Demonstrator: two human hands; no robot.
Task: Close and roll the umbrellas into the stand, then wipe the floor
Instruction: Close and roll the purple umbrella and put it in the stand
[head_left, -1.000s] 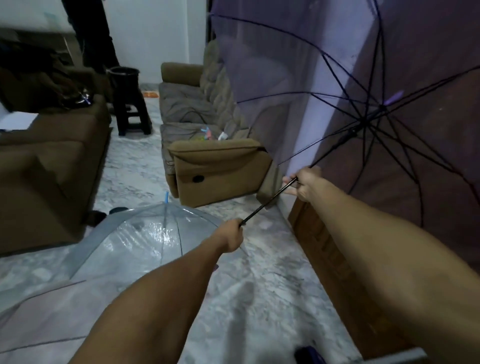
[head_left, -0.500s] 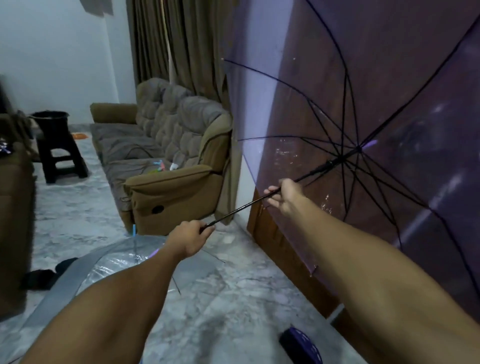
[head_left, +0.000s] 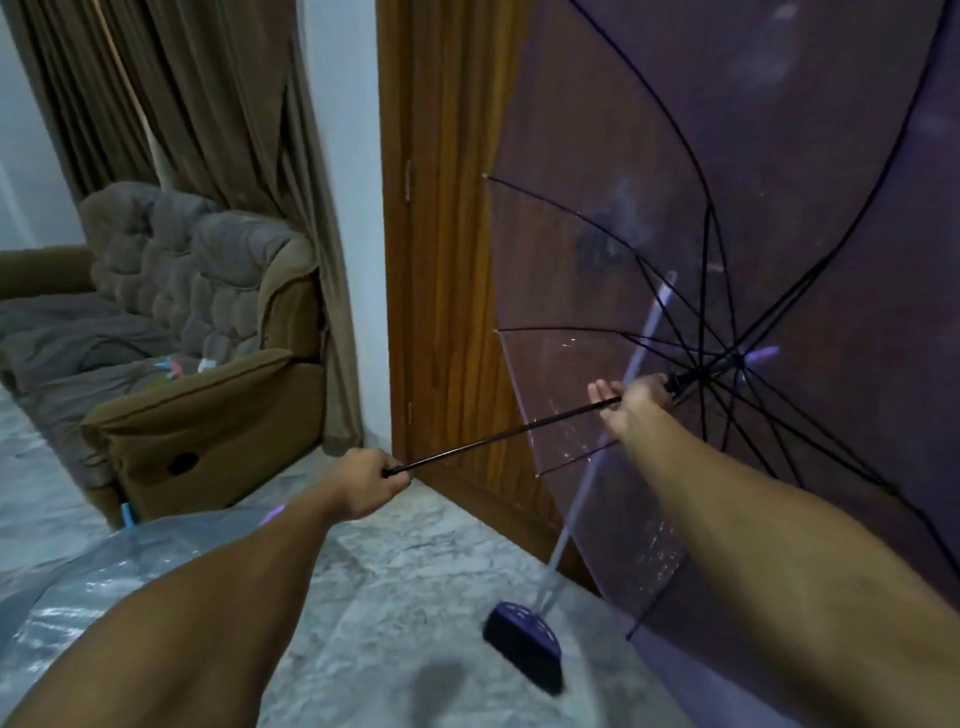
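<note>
Two hands on the open umbrella (head_left: 727, 208): left hand (head_left: 366, 480) grips the handle end; right hand (head_left: 631, 397) clasps the shaft (head_left: 509, 431) near the ribs; to close, draw the slider steadily toward the handle.

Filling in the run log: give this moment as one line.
left hand: grips handle end | right hand: on shaft near runner | purple umbrella: open | clear umbrella: on floor | mop: by door

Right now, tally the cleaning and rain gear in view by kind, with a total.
Open umbrellas: 2, the purple umbrella held by both hands, and the clear umbrella on the floor.
Mops: 1, the mop leaning by the door.
Total: 3
</note>
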